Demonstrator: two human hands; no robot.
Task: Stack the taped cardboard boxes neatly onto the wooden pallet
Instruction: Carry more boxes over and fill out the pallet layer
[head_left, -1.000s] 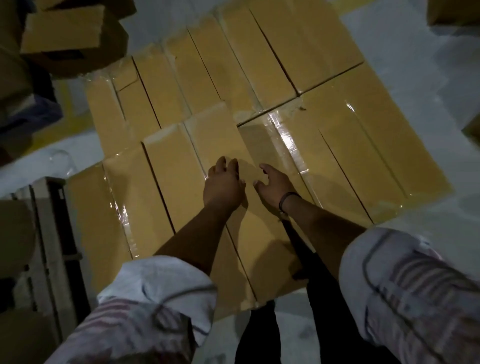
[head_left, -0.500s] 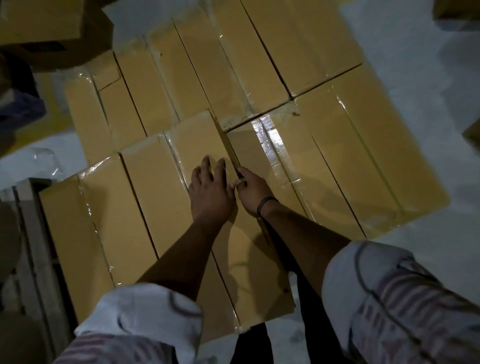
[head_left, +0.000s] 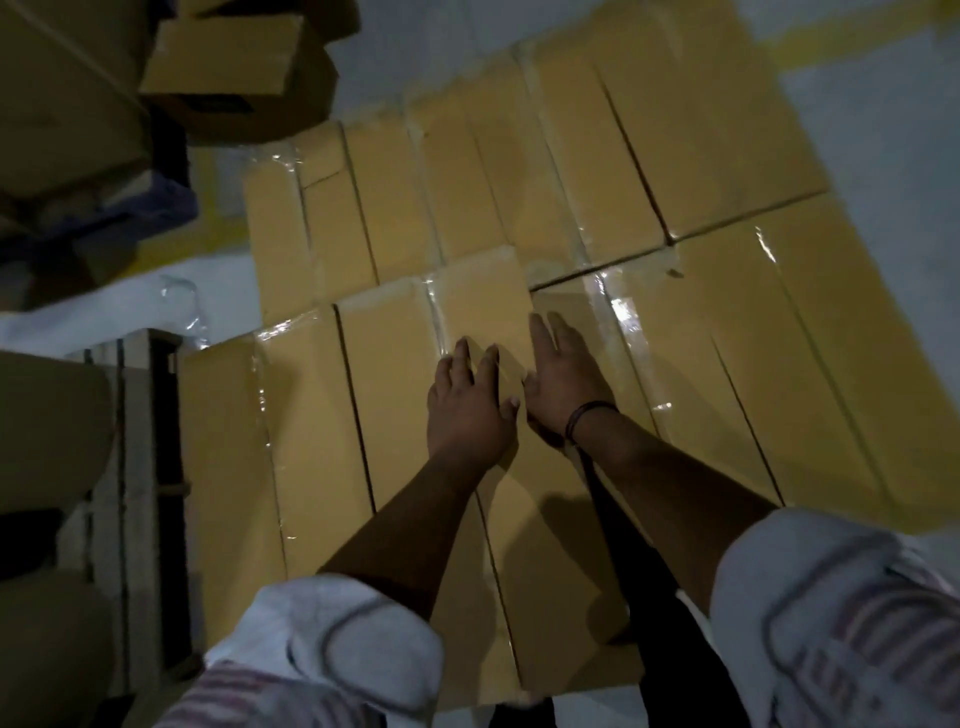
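Our left hand (head_left: 470, 410) lies flat on the box (head_left: 478, 306), right hand (head_left: 563, 384) at its right edge, fingers straight: we push evenly to seat it flush with the next box (head_left: 387, 374).

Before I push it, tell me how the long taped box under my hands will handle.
The long taped box will probably slide rather than tip: it lies flat between neighbouring boxes. The left hand and right hand press flat without denting it, so it is likely stiff. Its glossy tape may feel slick.
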